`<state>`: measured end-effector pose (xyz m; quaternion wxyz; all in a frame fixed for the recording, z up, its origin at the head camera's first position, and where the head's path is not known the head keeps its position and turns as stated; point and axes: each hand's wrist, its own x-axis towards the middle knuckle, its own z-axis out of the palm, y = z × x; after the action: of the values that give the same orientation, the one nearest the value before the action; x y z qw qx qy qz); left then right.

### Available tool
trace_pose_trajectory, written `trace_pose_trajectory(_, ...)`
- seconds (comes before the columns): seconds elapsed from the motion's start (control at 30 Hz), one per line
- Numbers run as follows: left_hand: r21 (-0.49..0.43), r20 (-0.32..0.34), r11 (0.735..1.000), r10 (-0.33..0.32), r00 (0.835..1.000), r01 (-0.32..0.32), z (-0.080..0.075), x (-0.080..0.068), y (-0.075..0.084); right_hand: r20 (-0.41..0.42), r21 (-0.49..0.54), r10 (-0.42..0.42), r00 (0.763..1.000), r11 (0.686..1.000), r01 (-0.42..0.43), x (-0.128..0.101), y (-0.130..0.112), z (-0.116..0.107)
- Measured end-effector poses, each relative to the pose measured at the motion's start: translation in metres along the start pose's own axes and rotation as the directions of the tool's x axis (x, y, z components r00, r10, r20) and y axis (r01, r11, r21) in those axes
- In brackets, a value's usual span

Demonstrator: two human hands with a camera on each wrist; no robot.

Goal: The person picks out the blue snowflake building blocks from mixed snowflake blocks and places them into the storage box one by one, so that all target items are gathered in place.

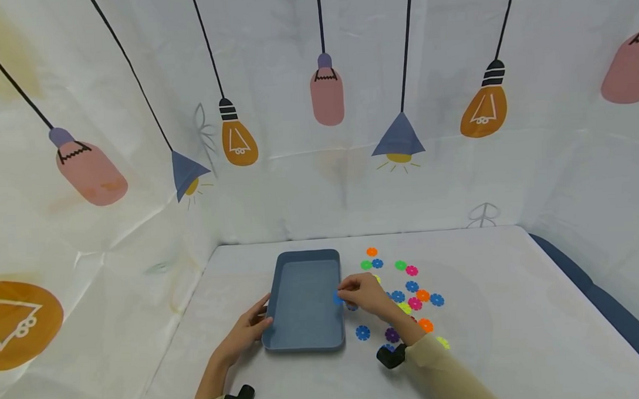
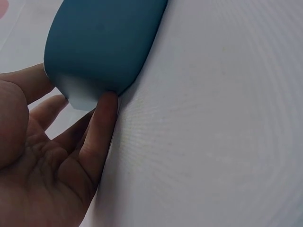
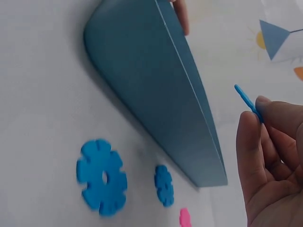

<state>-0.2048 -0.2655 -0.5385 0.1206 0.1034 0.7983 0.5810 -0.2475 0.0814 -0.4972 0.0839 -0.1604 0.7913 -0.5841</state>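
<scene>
A blue-grey rectangular tray lies on the table in the head view. My left hand holds its left side, and the left wrist view shows those fingers against the tray's wall and lower edge. Over the tray's right rim, my right hand pinches a blue notched plastic disc between thumb and fingertips. The right wrist view shows this disc edge-on, raised above the rim. Beneath it on the table, a blue notched disc with a centre hole lies beside the tray.
Several notched discs in orange, green, pink, purple and blue lie scattered right of the tray on the white table. A white lamp-print curtain hangs behind. Dark blue seating stands at the right edge.
</scene>
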Motion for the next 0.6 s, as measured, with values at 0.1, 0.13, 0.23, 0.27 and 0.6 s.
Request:
trace_pose_trajectory(0.1,-0.004,0.002,1.000,0.007,1.000,-0.007,0.000,-0.001,0.000,0.001,0.021,0.009,1.000,1.000,-0.009,0.005,-0.003,0.007)
trace_pose_trajectory(0.13,-0.012,0.004,1.000,0.005,1.000,-0.005,0.001,-0.001,0.000,0.002,0.022,0.011,1.000,1.000,-0.011,0.006,-0.003,0.010)
trace_pose_trajectory(0.23,-0.015,0.000,1.000,-0.021,1.000,0.021,0.002,-0.003,-0.001,0.005,0.009,0.018,1.000,1.000,-0.018,0.010,-0.004,0.017)
trace_pose_trajectory(0.27,-0.016,-0.002,0.999,-0.030,1.000,0.030,0.002,-0.004,-0.001,0.006,0.008,0.021,1.000,1.000,-0.021,0.011,-0.005,0.019)
trace_pose_trajectory(0.6,-0.009,-0.014,0.999,-0.041,0.999,0.041,0.001,0.000,-0.001,0.019,0.054,0.039,0.999,0.998,-0.040,0.029,-0.013,0.026)
